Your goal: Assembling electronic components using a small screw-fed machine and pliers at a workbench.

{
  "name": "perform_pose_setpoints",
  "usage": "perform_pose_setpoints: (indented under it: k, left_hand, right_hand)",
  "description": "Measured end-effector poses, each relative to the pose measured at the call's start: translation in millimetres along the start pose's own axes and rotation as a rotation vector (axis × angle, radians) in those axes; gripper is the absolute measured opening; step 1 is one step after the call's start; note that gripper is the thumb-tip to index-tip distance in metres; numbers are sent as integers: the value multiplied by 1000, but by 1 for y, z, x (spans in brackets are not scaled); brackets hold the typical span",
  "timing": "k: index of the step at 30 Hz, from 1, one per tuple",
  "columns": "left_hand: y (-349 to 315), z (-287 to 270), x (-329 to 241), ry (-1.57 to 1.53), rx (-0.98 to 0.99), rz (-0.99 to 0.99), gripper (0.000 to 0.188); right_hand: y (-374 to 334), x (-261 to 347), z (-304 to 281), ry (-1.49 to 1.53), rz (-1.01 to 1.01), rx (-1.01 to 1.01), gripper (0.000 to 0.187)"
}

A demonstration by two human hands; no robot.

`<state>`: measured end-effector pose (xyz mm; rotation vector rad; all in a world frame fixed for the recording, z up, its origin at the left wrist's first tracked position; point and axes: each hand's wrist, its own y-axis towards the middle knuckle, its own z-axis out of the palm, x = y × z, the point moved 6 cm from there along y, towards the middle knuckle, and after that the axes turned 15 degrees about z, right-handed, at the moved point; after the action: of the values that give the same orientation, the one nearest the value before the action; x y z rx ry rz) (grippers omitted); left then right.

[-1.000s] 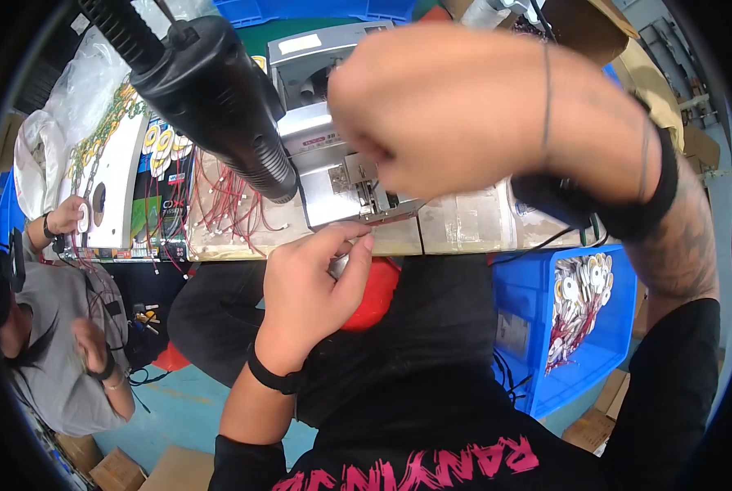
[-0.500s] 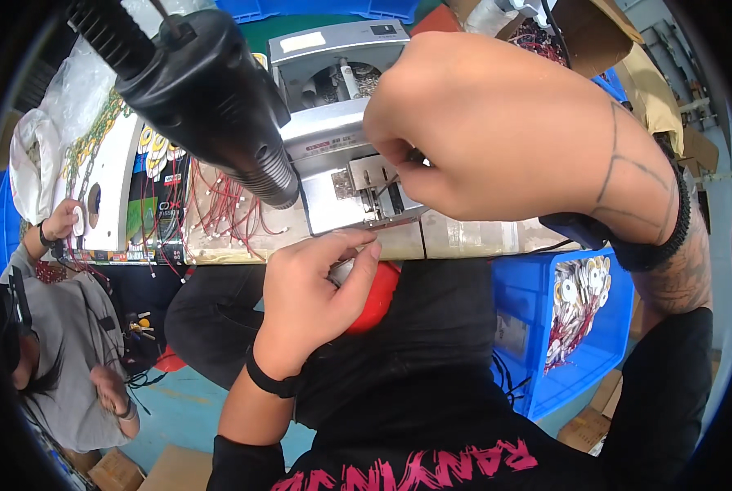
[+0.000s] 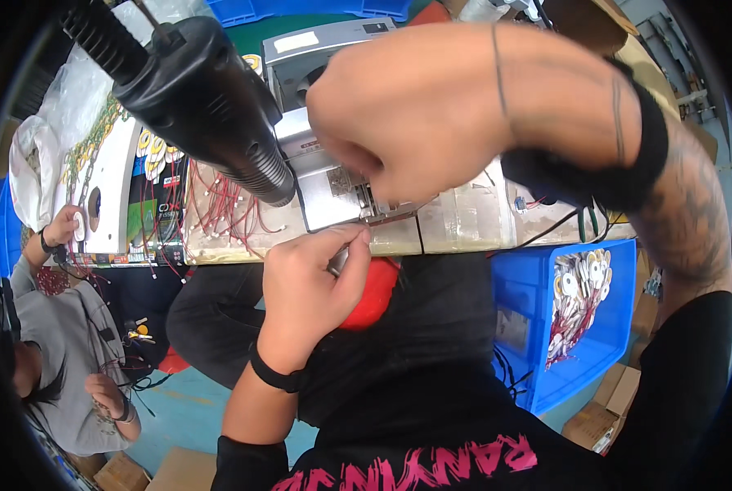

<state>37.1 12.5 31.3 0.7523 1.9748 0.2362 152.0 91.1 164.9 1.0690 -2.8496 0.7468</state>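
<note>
At the near edge of the tan, tape-covered counter point(image 3: 462, 225), a boxy silver metal machine point(image 3: 323, 196) is sitting beneath the blurred, curled right hand point(image 3: 415, 123), whose grip I cannot tell. The left hand point(image 3: 310, 278) is pinching narrowly along that edge, its contents unclear. Thin, tangled red wires point(image 3: 231, 209) are lying beside a ribbed black plastic cylinder point(image 3: 211, 106).

Machine point(image 3: 321, 200) is overhung by right hand point(image 3: 415, 114) at upper centre; approach from upper left is blocked by nozzle point(image 3: 211, 106). Lower edge, at centre, is barred by left hand point(image 3: 311, 277). Passage is found over tabletop point(image 3: 464, 225) right of centre, bounded at right by cable point(image 3: 549, 238).
</note>
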Motion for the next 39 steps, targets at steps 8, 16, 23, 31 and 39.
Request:
perform_pose_setpoints:
  k: [8,16,23,31,39]
  left_hand:
    - [-3,2,2,-109,5,-88,9]
    - [-10,2,-2,-175,13,-120,11]
    - [-16,-13,3,-211,-180,-144,33]
    - [-14,-14,4,-80,-86,-66,38]
    - [-23,-9,6,-69,75,-107,57]
  right_hand:
    - [-47,0,-13,19,41,-387,9]
    - [-60,-18,12,14,122,-577,4]
    - [-69,-17,23,-21,240,-599,5]
    - [-75,-29,47,221,348,-606,11]
    - [-81,-41,66,437,354,-614,10]
